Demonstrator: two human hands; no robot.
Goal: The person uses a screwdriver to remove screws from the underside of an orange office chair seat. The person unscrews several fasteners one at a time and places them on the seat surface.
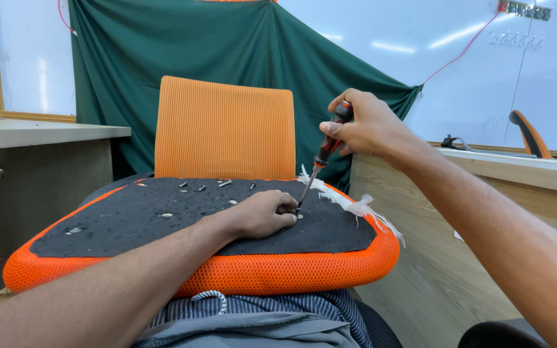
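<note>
Black fabric covers the underside of the orange seat cushion (pixel 240 274) across our lap; on that cushion our left hand (pixel 262 214) rests curled, fingertips pinching near the tip of the screwdriver (pixel 325 153); our right hand (pixel 363 124) grips its red-and-black handle above the cushion's right side; loose screws (pixel 202 187) lie toward its far edge; beyond it stands an orange chair back (pixel 224 129).

Single head cam, looks fwd and down, close over seat cushion (pixel 227 270) on lap.
</note>
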